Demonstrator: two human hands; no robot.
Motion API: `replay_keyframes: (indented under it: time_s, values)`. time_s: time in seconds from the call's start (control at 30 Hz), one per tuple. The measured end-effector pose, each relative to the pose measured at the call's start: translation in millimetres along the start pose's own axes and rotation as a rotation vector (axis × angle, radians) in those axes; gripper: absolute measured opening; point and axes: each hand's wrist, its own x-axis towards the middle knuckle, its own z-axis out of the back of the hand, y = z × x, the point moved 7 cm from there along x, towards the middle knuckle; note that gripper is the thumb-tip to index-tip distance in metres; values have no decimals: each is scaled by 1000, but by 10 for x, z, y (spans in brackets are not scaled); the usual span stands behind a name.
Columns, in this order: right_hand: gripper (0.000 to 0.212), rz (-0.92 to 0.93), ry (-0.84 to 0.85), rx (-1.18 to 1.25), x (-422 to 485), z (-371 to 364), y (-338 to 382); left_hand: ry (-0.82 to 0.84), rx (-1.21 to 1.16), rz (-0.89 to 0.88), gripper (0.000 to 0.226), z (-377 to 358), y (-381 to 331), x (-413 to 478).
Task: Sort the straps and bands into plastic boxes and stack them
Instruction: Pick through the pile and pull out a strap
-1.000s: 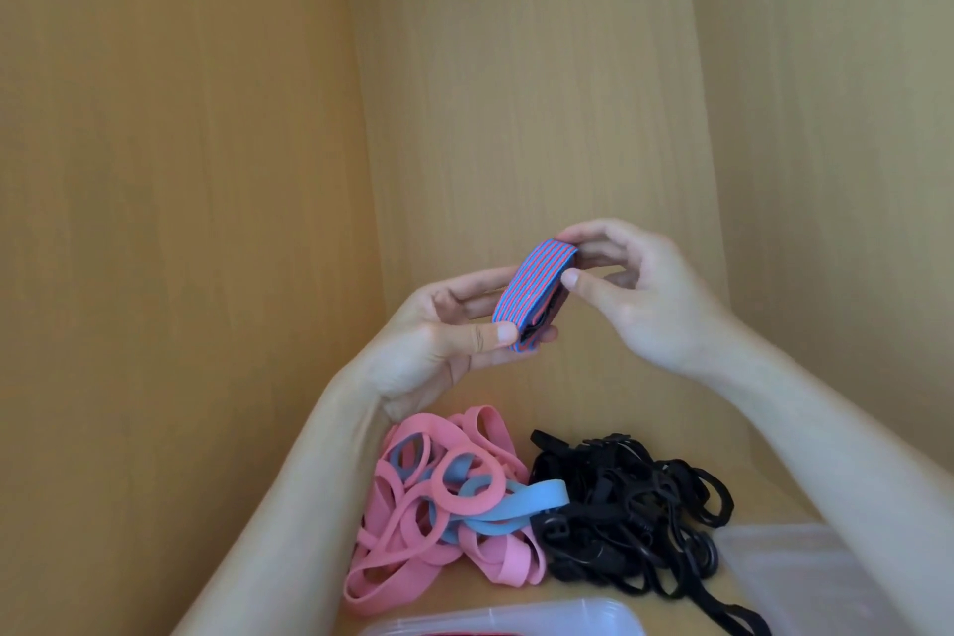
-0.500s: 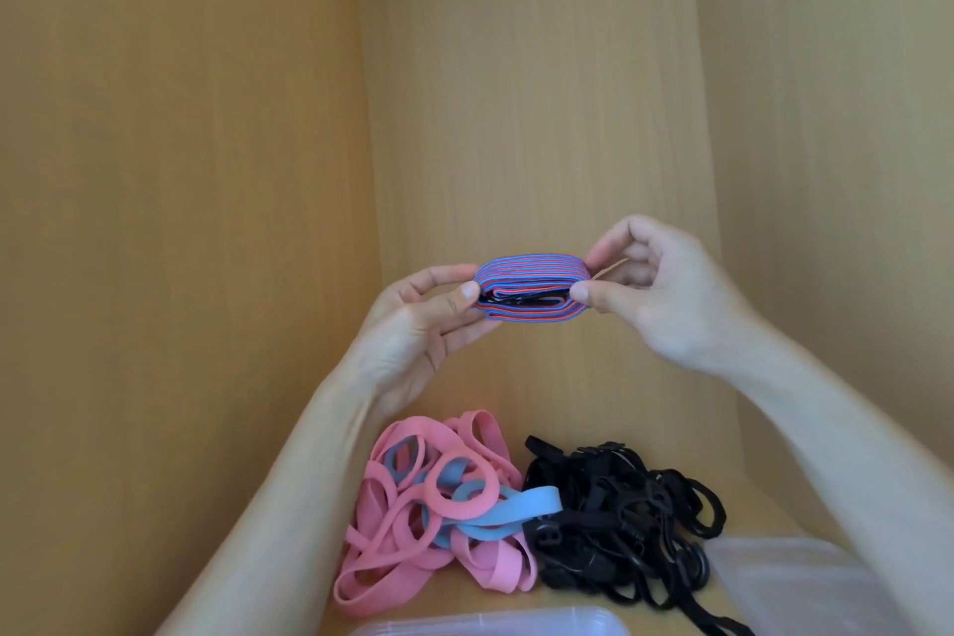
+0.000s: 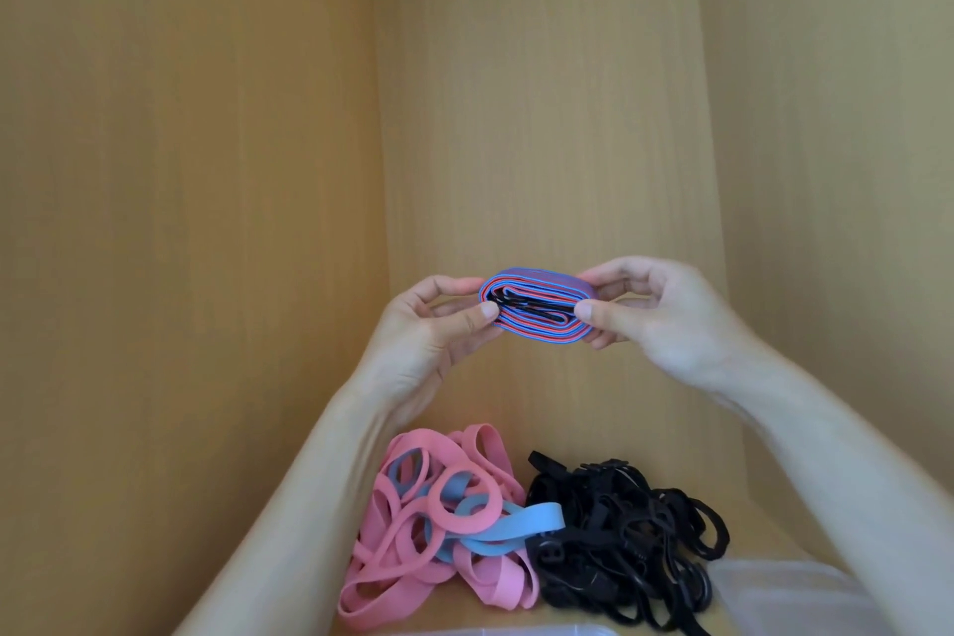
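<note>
Striped strap: a blue-and-red striped strap (image 3: pixel 537 307) wound into a flat oval coil, with something black tucked in its middle; it is held in the air above the shelf (image 3: pixel 764 540), level, in front of the back wall (image 3: pixel 542 93).
Left hand: the left hand (image 3: pixel 428 331) pinches the coil's left end, thumb on the near face and curled fingers behind it.
Right hand: the right hand (image 3: pixel 655 310) pinches the coil's right end the same way, thumb in front and fingers curled behind.
Pink bands: a loose heap of pink bands (image 3: pixel 408 558) lies on the shelf towards its left edge, partly hidden by the left forearm.
Blue band: a light blue band (image 3: pixel 521 524) runs through the pink heap, one end reaching the black pile.
Black straps: a tangle of black straps (image 3: pixel 619 532) lies just right of the pink heap, touching it, near the back edge of the shelf.
Plastic box: a clear plastic box (image 3: pixel 784 594) sits at the shelf's front right, just beside the black tangle.
Second plastic box: the rim of a second plastic box (image 3: pixel 516 630) shows at the front edge, below both heaps.
</note>
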Motion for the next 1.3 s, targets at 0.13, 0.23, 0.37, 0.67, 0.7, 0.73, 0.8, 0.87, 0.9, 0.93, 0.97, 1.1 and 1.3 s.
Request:
replay_keyframes:
  time_s: [0.13, 0.23, 0.37, 0.67, 0.7, 0.73, 0.8, 0.87, 0.9, 0.93, 0.97, 1.1, 1.3]
  values:
    - [17, -11, 8, 40, -4, 16, 15, 0, 32, -25, 28, -14, -36, -9]
    - [15, -22, 25, 51, -16, 15, 42, 0, 47, -34, 28, -15, -54, -19]
    - [16, -31, 38, 21, -33, 34, 74, 20, 63, -53, 27, -57, -78, -49]
    - [24, -7, 39, -9, -147, -131, 291, -54, -23, 24, 30, 45, -68, -199]
    - [24, 12, 51, -28, -166, -178, 328, -74, -50, 41, 31, 77, -42, -258]
    - [24, 29, 70, -49, -186, -225, 356, -95, -84, 58, 33, 106, -7, -324]
    - [27, 54, 127, -83, -231, -307, 366, -130, -161, 101, 33, 151, 81, -445]
    - [42, 64, 209, -126, -284, -378, 336, -147, -238, 155, 36, 165, 168, -512]
    - [52, 70, 240, -142, -309, -414, 320, -149, -272, 184, 37, 161, 202, -526]
    - [61, 88, 242, -151, -325, -439, 303, -144, -303, 208, 37, 157, 228, -534]
    - [68, 122, 214, -169, -335, -452, 290, -131, -330, 226, 36, 149, 252, -539]
    - [71, 306, 52, -332, -539, -428, 239, -29, -349, 303, 34, 82, 386, -583]
    - [56, 342, 22, -320, -1052, -348, 92, 145, -157, 408, 32, -35, 581, -710]
